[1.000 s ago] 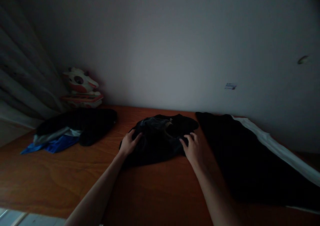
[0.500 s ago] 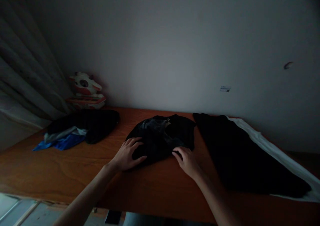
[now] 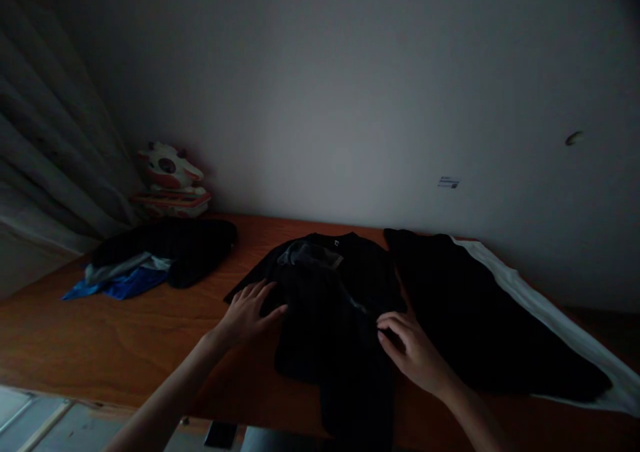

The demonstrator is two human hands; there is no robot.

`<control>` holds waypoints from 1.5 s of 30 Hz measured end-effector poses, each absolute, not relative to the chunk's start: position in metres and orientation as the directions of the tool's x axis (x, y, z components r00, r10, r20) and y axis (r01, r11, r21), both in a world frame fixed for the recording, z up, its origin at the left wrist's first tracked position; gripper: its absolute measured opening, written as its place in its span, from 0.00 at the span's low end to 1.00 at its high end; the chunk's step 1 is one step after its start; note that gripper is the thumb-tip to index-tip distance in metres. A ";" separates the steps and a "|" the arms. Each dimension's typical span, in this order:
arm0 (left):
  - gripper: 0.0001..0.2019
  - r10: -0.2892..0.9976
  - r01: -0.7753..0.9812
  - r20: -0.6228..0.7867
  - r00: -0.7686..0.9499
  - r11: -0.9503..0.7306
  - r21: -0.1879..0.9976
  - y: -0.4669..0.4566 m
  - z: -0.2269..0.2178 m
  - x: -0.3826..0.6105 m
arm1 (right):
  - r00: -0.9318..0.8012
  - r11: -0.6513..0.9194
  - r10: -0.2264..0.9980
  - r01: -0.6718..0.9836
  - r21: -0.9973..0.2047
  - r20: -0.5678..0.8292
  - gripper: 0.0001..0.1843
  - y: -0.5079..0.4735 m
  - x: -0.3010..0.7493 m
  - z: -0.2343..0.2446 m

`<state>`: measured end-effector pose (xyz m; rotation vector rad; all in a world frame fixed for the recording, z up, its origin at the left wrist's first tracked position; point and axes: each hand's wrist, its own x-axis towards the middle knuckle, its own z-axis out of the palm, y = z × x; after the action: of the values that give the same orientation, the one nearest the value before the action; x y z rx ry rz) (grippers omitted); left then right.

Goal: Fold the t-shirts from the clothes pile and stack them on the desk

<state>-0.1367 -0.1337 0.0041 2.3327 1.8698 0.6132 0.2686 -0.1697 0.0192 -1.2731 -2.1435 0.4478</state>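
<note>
A black shirt (image 3: 325,305) lies rumpled on the wooden table (image 3: 200,345) in front of me, its neckline with a small pale tag toward the wall. A greyish printed part is bunched near the collar, and the lower part trails down over the table's front edge. My left hand (image 3: 253,312) rests with fingers apart on the shirt's left side. At its right side, my right hand (image 3: 407,349) pinches the shirt's edge between thumb and fingers.
Dark and white garments (image 3: 490,312) lie spread flat at the right. A heap of black, grey and blue clothes (image 3: 165,252) sits at the left, before a cow-shaped toy (image 3: 173,179). A curtain (image 3: 55,132) hangs at the left; a wall (image 3: 340,105) stands behind.
The shirt has opened out from a compact bundle, its lower part now falling toward me. My right hand has moved right and nearer me; my left hand has shifted slightly left.
</note>
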 end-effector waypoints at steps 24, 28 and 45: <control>0.28 0.760 0.705 0.278 0.587 -0.649 0.287 -0.117 0.000 -0.140 | -0.181 0.392 0.857 0.837 -0.382 0.483 0.23 -0.155 0.287 -0.054; 0.14 0.780 0.724 0.341 0.525 -0.620 0.304 -0.111 -0.009 -0.134 | -0.033 0.276 0.855 0.875 -0.399 0.518 0.17 -0.152 0.290 -0.058; 0.20 0.868 0.601 0.268 0.418 -0.485 0.635 -0.159 0.072 -0.184 | 0.261 -0.052 0.965 0.047 -0.998 -0.038 0.24 -0.139 0.276 0.013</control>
<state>-0.1840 -0.1590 0.0719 2.2325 1.2479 0.8056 0.2763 -0.1389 0.0126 -1.3945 -1.0279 1.0185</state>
